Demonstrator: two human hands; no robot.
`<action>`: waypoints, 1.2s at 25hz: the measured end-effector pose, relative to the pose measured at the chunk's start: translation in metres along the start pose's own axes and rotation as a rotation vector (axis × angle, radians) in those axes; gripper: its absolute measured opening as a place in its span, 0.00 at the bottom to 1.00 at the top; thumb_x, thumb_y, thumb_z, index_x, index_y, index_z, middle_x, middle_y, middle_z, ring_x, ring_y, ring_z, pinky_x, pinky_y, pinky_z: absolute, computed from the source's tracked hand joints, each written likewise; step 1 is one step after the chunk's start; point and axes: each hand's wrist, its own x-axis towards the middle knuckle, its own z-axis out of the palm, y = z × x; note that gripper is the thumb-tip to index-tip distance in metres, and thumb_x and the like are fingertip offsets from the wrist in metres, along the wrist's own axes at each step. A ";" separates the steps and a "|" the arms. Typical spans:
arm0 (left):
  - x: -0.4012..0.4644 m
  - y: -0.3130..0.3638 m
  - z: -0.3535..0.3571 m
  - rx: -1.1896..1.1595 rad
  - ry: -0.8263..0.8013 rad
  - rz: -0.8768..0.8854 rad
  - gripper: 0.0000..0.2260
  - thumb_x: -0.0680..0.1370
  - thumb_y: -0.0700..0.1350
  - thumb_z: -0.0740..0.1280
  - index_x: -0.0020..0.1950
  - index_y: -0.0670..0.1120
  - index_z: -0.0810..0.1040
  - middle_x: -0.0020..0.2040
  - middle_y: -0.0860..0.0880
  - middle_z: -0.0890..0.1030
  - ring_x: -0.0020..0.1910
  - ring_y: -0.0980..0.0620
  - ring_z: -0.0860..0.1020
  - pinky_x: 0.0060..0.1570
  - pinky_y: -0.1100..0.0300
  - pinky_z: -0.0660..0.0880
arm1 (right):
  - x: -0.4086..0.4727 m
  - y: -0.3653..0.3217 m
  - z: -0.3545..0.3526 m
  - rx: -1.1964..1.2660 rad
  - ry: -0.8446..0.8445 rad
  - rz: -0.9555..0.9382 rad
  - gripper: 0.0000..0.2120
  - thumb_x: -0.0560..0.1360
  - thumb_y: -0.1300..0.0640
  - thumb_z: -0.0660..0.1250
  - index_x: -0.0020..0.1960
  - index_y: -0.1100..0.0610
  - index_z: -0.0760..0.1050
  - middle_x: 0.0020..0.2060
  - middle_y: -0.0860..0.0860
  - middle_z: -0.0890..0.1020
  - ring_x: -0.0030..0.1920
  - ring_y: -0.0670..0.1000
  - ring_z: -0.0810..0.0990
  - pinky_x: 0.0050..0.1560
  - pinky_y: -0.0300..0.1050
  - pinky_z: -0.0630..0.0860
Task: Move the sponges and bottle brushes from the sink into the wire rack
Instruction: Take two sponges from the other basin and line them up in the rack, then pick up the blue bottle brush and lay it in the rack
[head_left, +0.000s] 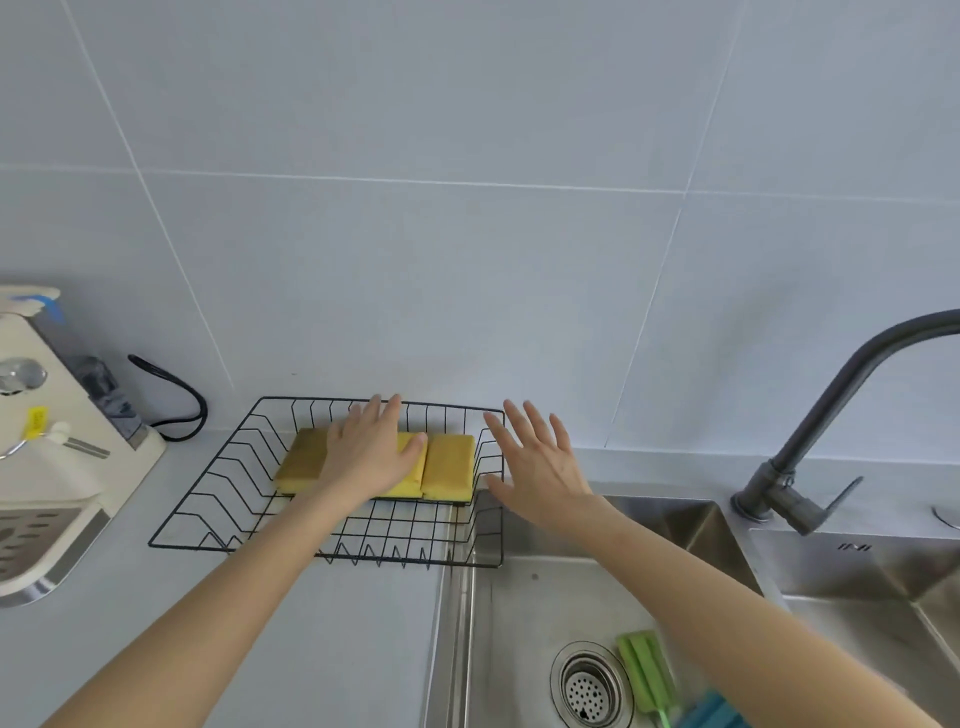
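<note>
- A pale grey surface (322, 639) runs under a grey tiled wall (467, 208), with a steel sink (524, 613) set in it at the lower right.
- Nearest, at 5 o'clock in the sink, a green brush (645, 670) lies beside the drain (589, 688); a blue brush (714, 712) lies just right of it, partly cut off by the frame edge.
- At 9 o'clock a cream appliance (57, 467) stands on the surface, a black cord (182, 400) looping behind it.
- The black wire rack (208, 499) sits left of the sink, its right end overhanging the basin.
- Yellow sponges (449, 465) lie side by side in the rack's far half.
- The left hand (371, 447) lies flat, fingers spread, pressing on the sponges without gripping.
- The right hand (537, 462) is spread wide and empty, at the rack's right rim.
- At 3 o'clock, a dark faucet (810, 457).
</note>
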 end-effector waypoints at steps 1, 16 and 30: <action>-0.005 0.009 -0.001 0.012 -0.002 0.017 0.28 0.78 0.55 0.54 0.74 0.45 0.51 0.76 0.43 0.54 0.75 0.43 0.53 0.72 0.44 0.55 | -0.008 0.005 -0.003 -0.003 0.003 0.013 0.32 0.78 0.46 0.56 0.77 0.51 0.45 0.78 0.53 0.46 0.78 0.56 0.42 0.76 0.55 0.40; -0.072 0.115 0.047 0.007 -0.145 0.161 0.28 0.77 0.56 0.55 0.74 0.47 0.51 0.77 0.46 0.54 0.75 0.46 0.53 0.73 0.43 0.52 | -0.118 0.085 -0.001 0.005 -0.034 0.165 0.32 0.78 0.46 0.56 0.76 0.52 0.46 0.78 0.54 0.48 0.78 0.56 0.44 0.76 0.56 0.42; -0.106 0.179 0.138 -0.080 -0.372 0.185 0.27 0.78 0.54 0.56 0.74 0.46 0.53 0.74 0.46 0.61 0.72 0.46 0.63 0.69 0.49 0.64 | -0.187 0.140 0.069 0.224 -0.271 0.257 0.30 0.78 0.51 0.57 0.76 0.54 0.49 0.77 0.55 0.52 0.77 0.55 0.51 0.75 0.52 0.53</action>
